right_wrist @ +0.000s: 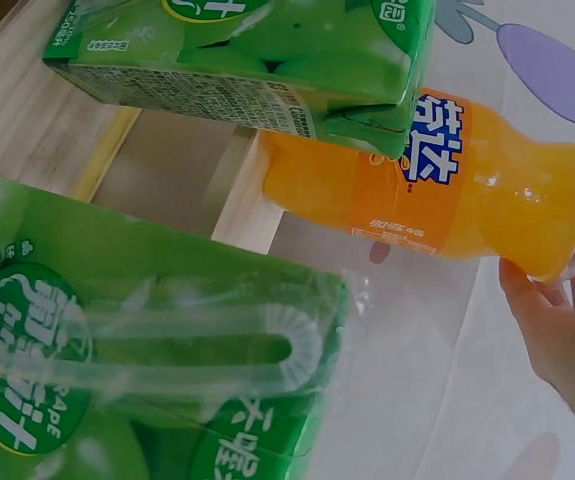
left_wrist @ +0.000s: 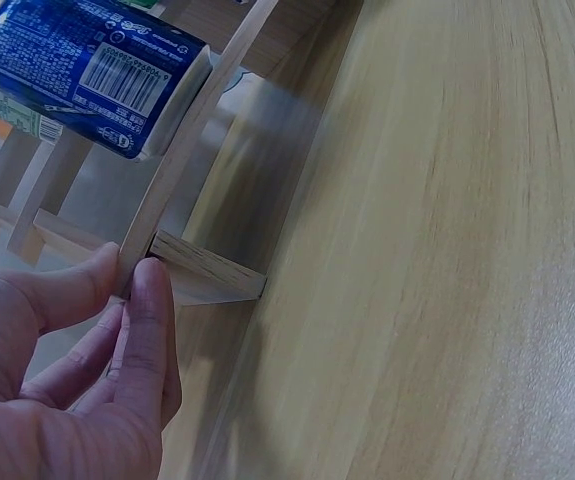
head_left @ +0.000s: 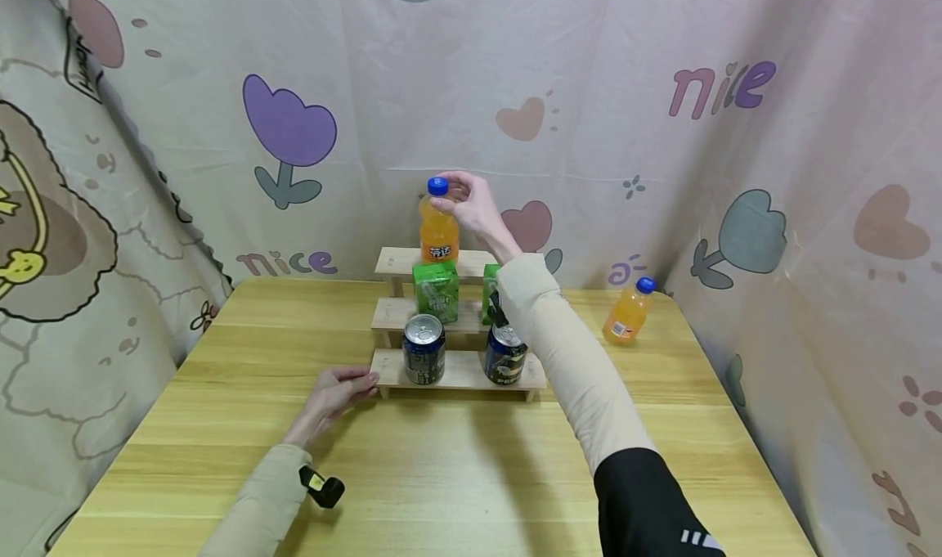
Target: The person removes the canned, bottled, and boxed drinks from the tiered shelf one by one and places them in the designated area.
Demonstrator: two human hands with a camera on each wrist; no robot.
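Note:
On the top step of a small wooden tiered rack stands an orange soda bottle with a blue cap. My right hand holds it near the neck, thumb and fingers about its upper part. With thumb and fingers, my left hand pinches the left end of the lowest step. Two green juice boxes, the left juice box and the right juice box, stand on the middle step. A left can and a right can, both dark blue, stand on the lowest step.
A second orange soda bottle stands on the wooden table to the right of the rack, near the back right corner. A printed curtain hangs behind and at both sides of the table.

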